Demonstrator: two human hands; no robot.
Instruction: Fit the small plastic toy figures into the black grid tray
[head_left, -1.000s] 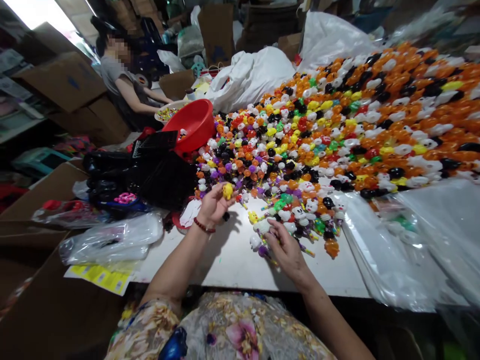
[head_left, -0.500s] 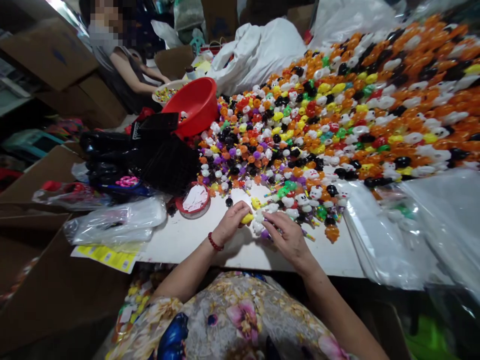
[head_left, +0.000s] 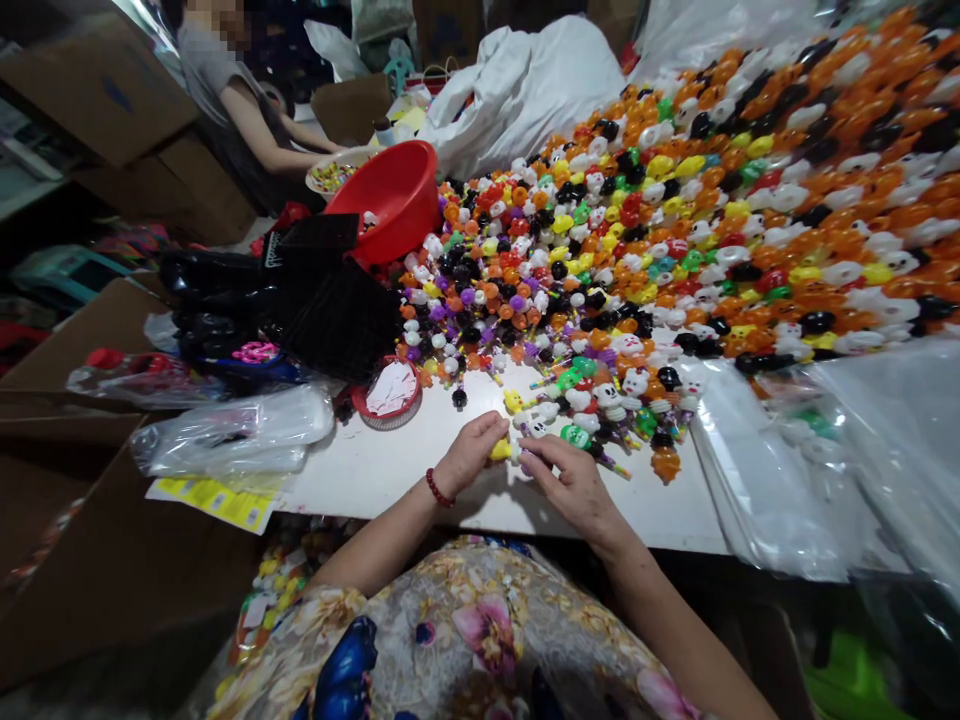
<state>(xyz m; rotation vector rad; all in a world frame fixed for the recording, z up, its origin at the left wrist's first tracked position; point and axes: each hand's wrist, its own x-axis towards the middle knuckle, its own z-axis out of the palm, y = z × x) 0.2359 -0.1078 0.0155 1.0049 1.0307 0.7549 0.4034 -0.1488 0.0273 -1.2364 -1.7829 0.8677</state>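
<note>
Fingers of the left hand (head_left: 471,452) pinch a small yellow toy (head_left: 499,450) against the right hand (head_left: 574,478), curled around a white toy (head_left: 537,428), just above the table (head_left: 390,470); the huge pile (head_left: 675,220) looks barely dented.

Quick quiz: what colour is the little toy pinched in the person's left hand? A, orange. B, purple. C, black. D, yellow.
D: the left hand pinches a small yellow toy at its fingertips, right beside the right hand at the near edge of the white table.
</note>
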